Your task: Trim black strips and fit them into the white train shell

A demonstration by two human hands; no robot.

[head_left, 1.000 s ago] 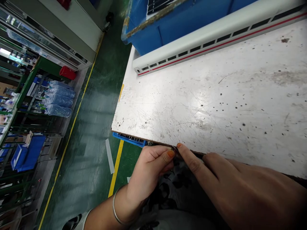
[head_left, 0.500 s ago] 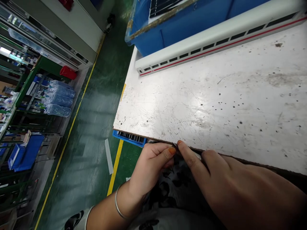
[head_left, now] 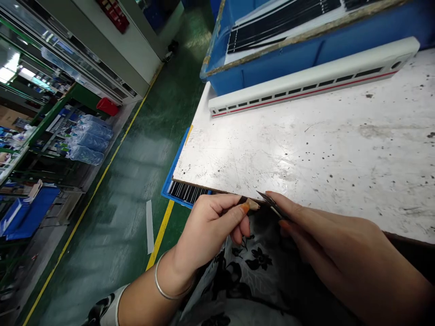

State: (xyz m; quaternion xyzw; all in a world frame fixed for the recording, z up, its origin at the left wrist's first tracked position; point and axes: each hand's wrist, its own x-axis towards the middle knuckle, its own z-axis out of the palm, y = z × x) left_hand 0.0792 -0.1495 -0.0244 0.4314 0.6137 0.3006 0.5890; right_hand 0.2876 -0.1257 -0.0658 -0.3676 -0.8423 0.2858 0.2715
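The left hand (head_left: 209, 231), a bangle at its wrist, pinches a short wooden pencil (head_left: 249, 203) between thumb and fingers, just off the near edge of a scratched white workbench (head_left: 272, 154). The right hand (head_left: 333, 240) pinches a small dark blade (head_left: 270, 202) just beside the pencil's tip. A white model train (head_left: 306, 83) lies on the bench at upper right, before a blue crate (head_left: 265, 74), with a green floor (head_left: 132, 199) at left.

Pencil (head_left: 250, 204) half hidden by left fingers (head_left: 234, 216), dark blade (head_left: 271, 203) too small to tell

Workbench top (head_left: 272, 154) gives the hands (head_left: 209, 231) (head_left: 326, 244) room; white model train (head_left: 306, 88) blocks farther on.
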